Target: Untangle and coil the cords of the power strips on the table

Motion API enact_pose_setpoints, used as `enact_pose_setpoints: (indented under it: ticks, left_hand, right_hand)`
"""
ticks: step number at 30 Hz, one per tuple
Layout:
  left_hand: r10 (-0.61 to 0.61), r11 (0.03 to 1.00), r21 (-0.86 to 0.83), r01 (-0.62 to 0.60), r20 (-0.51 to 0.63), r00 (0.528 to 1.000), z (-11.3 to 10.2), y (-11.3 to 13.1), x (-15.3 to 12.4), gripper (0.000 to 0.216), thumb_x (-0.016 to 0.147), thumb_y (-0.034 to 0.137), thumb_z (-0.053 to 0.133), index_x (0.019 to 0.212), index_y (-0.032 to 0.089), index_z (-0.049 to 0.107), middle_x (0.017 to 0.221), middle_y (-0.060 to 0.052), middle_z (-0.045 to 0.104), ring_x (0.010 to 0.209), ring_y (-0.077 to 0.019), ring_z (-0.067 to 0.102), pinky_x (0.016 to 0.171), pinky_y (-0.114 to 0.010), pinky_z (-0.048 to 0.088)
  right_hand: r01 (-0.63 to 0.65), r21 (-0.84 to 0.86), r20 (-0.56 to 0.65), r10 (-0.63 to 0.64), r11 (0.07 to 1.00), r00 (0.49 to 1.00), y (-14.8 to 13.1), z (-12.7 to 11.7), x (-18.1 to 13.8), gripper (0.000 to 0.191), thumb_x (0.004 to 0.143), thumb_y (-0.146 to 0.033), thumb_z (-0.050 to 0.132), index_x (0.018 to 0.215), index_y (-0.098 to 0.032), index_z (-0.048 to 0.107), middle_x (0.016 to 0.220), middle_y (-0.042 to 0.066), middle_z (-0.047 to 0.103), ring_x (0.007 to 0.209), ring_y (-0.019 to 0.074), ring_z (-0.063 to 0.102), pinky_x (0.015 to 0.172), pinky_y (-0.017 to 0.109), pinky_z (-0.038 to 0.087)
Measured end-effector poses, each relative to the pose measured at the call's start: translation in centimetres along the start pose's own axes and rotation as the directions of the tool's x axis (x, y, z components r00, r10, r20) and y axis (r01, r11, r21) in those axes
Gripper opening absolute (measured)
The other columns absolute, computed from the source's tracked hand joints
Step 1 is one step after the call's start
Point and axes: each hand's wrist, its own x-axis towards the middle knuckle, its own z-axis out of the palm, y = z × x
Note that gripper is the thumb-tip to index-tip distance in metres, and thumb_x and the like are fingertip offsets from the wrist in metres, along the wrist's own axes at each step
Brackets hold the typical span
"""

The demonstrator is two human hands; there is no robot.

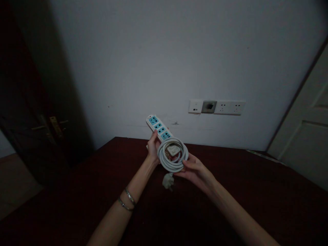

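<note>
A white power strip with blue socket faces slants up and to the left above the table. My left hand grips its side, the thumb lying along the edge. Over the strip's lower end sits its coiled white cable, wound in several loops. My right hand pinches the coil at its lower right, thumb on top. Below the coil hangs the cable's plug, slightly blurred. Something pale, partly covered, shows through the middle of the coil.
Beneath is a dark red table against a pale wall. Wall sockets and a grey wall plate are at right. A thin flat strip lies at the table's back right. Doors stand at both sides; the left door has a handle.
</note>
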Motion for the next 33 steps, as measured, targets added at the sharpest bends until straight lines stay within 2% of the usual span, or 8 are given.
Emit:
enact_pose_setpoints:
  ticks: [4,9,15,20,26,29,33]
  left_hand:
    - [0.051,0.996,0.063,-0.059,0.117,0.992,-0.6,0.5,0.5,0.031,0.07,0.02,0.064,0.1,0.016,0.059,0.095,-0.007,0.067,0.091,-0.0227,0.062,0.086,-0.037,0.044]
    - [0.053,0.987,0.134,-0.09,0.254,0.966,-1.1,0.9,0.4,0.036,0.069,0.014,0.066,0.104,0.018,0.057,0.098,-0.008,0.066,0.093,-0.0236,0.062,0.09,-0.041,0.042]
    - [0.041,0.991,0.11,-0.076,0.291,0.956,-0.9,0.8,0.0,0.042,0.072,0.012,0.061,0.113,0.02,0.053,0.107,-0.009,0.064,0.104,-0.0253,0.058,0.094,-0.043,0.04]
    - [0.0,0.992,0.121,-0.044,0.339,0.941,-0.7,1.1,-0.2,0.042,0.076,0.013,0.058,0.116,0.02,0.051,0.112,-0.01,0.062,0.107,-0.0254,0.056,0.094,-0.043,0.04]
    - [0.027,0.99,0.122,-0.067,0.307,0.951,-0.4,0.7,-0.1,0.039,0.075,0.024,0.062,0.112,0.02,0.052,0.109,-0.008,0.062,0.102,-0.0232,0.058,0.091,-0.037,0.042]
    - [0.05,0.979,0.174,-0.107,0.301,0.952,-0.3,0.2,-0.1,0.05,0.066,0.033,0.071,0.109,0.018,0.052,0.103,-0.008,0.063,0.092,-0.0217,0.06,0.084,-0.034,0.044]
    - [0.01,0.948,0.299,-0.111,0.32,0.947,0.0,0.0,-0.4,0.066,0.049,0.026,0.081,0.107,0.017,0.049,0.098,-0.006,0.062,0.084,-0.02,0.059,0.077,-0.032,0.045]
  right_hand:
    - [0.043,-0.025,-0.053,-0.044,0.999,0.998,-0.5,-0.7,0.1,0.056,0.063,-0.021,0.075,0.112,-0.019,0.049,0.094,0.008,0.066,0.08,0.0221,0.065,0.081,0.046,0.048]
    - [0.114,-0.018,-0.033,-0.115,0.993,0.993,-0.3,-1.4,0.5,0.054,0.066,-0.024,0.073,0.114,-0.021,0.049,0.101,0.008,0.064,0.086,0.0215,0.064,0.086,0.046,0.046]
    - [0.156,-0.021,-0.072,-0.157,0.988,0.985,-0.7,-1.7,0.6,0.053,0.067,-0.022,0.072,0.114,-0.023,0.048,0.1,0.005,0.064,0.089,0.0198,0.063,0.088,0.043,0.046]
    - [0.155,-0.044,-0.01,-0.155,0.987,0.988,-1.1,-1.2,0.1,0.049,0.068,-0.022,0.071,0.114,-0.022,0.051,0.109,0.007,0.061,0.096,0.0207,0.06,0.089,0.042,0.045]
    - [0.179,0.008,-0.03,-0.179,0.984,0.983,-0.6,-0.5,0.2,0.046,0.068,-0.02,0.071,0.111,-0.022,0.053,0.108,0.006,0.061,0.097,0.0204,0.06,0.092,0.043,0.043]
    - [0.18,0.036,-0.026,-0.179,0.983,0.984,-0.4,-0.4,0.3,0.044,0.07,-0.019,0.069,0.111,-0.021,0.053,0.108,0.006,0.062,0.096,0.0202,0.06,0.092,0.042,0.044]
    - [0.194,0.042,-0.016,-0.194,0.98,0.981,-0.2,-0.6,0.5,0.044,0.07,-0.019,0.069,0.111,-0.022,0.055,0.111,0.007,0.061,0.098,0.0223,0.06,0.092,0.042,0.044]
